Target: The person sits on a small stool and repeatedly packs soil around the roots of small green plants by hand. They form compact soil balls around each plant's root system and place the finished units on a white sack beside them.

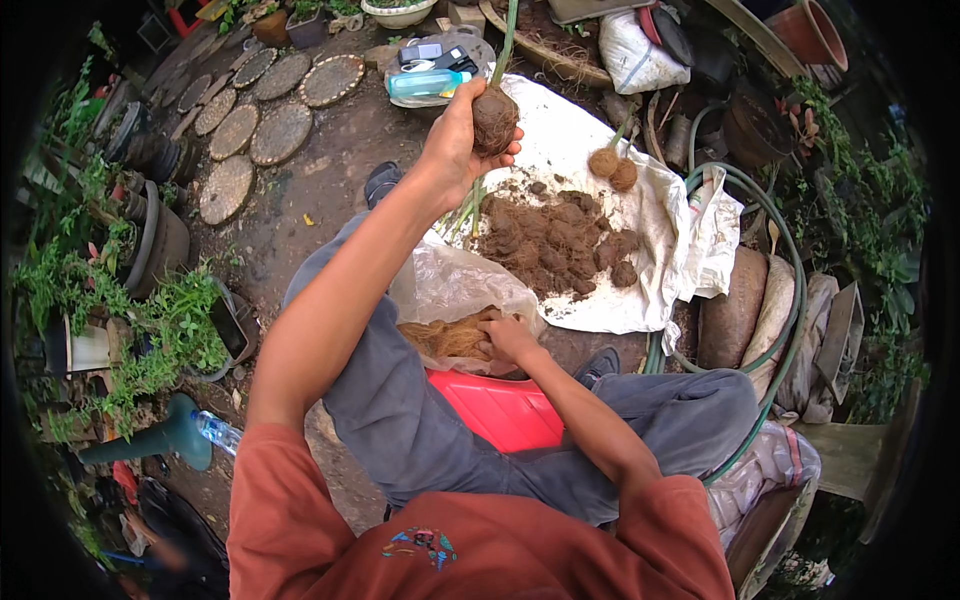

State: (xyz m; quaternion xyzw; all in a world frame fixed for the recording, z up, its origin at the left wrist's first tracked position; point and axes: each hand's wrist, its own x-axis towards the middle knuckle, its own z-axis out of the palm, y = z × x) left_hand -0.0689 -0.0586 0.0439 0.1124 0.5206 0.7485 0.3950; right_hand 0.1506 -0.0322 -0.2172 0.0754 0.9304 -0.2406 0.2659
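Raised in front of me, my left hand (454, 150) holds a round, dark root ball (495, 122), with fingers cupped beneath it. A green stem (510, 41) rises from the ball. Lower down, my right hand (513, 340) reaches into a clear plastic bag (465, 270), its fingers curled into brown coconut fibre (446, 339); the fingertips are partly hidden there. Beyond the bag, a heap of dark, fibrous soil clumps (547, 240) lies on a white woven sack (637, 300). Two fibre-wrapped balls (613, 169) with green stems rest on the sack's far right part.
A red plastic surface (499, 409) shows between my legs. A blue bottle (427, 84) and phones (420, 52) lie on a stand ahead. Round stepping stones (281, 133) are at the left. A green hose (795, 322) loops at the right, near potted plants.
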